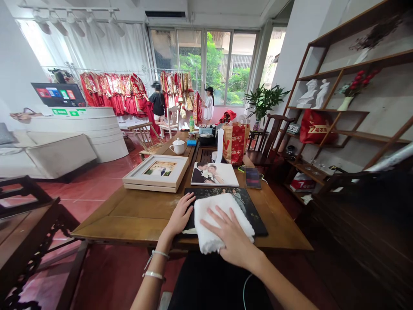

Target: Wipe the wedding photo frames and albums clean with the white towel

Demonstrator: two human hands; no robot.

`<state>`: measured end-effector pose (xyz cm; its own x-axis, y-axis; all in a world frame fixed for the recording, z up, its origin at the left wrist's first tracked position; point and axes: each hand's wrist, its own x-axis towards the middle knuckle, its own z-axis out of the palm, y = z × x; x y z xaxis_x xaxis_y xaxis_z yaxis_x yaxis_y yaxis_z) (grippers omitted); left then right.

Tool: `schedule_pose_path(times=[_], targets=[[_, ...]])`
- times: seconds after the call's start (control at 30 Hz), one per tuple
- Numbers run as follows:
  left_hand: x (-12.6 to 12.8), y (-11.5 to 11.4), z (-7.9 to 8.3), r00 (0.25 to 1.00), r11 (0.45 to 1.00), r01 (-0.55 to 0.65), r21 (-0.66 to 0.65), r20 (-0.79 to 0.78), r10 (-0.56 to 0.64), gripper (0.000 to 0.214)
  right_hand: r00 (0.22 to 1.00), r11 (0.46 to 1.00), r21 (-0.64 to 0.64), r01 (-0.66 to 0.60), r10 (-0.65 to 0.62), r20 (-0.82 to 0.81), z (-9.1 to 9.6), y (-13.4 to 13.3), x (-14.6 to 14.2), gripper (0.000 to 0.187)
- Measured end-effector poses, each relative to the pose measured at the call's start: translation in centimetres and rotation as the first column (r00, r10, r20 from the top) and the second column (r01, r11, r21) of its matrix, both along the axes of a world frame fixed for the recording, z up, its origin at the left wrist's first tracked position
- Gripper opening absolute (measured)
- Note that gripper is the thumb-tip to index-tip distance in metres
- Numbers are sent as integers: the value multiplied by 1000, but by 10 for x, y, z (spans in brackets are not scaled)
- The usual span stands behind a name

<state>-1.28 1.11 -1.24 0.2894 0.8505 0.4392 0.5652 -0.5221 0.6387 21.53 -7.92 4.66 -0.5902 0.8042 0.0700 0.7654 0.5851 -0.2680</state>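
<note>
One wiping step seems underway: left hand (181,213) flat and empty at the left edge of the dark panel (252,212), right hand (232,236) spread on a white towel (205,237) over its middle, next strokes needing even pressure.

The left arm (153,271) and right arm (277,275) reached inward from the near side. The left hand (180,214) lay palm down; the right hand (235,236) pressed flat, fingers (223,216) spread, pointing far and left.

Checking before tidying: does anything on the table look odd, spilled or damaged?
Nothing stands out: the lidded cup stands upright, the white cloth lies beneath the right hand, and no spill or obvious damage shows.
</note>
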Motion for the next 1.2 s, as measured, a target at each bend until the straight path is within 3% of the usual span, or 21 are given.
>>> schedule_pose_path(times=[0.1,0.2,0.37,0.53,0.63,0.77,1.07,1.2], targets=[[0,0,1,1000,1000,0,-5,0,0,37,1000,1000,-12,-6,5,-28,-2,-16,23,99],[-1,0,2,1000,1000,6,-4,-7,-6,37,997,997,-2,78,-78,-27,-5,-7,50,96],[-1,-1,3,1000,1000,8,6,-21,-8,37,968,968,29,251,-252,19,-6,44,73,89],[-1,-1,3,1000,1000,3,7,-22,-3,37,951,952,28,305,-306,43,1,100,67,76],[-1,-1,2,1000,1000,3,-4,-16,-3,37,948,948,39,315,-317,39,2,112,62,71],[-1,0,2,1000,1000,-13,-17,-6,13,37,948,949,51,311,-313,51,-3,94,63,77],[0,-1,2,1000,1000,-10,-9,4,11,37,967,962,107,251,-255,21,-17,-14,78,96],[-1,1,1,1000,1000,4,7,-2,-4,37,971,968,87,234,-237,19,-16,-15,82,94]])
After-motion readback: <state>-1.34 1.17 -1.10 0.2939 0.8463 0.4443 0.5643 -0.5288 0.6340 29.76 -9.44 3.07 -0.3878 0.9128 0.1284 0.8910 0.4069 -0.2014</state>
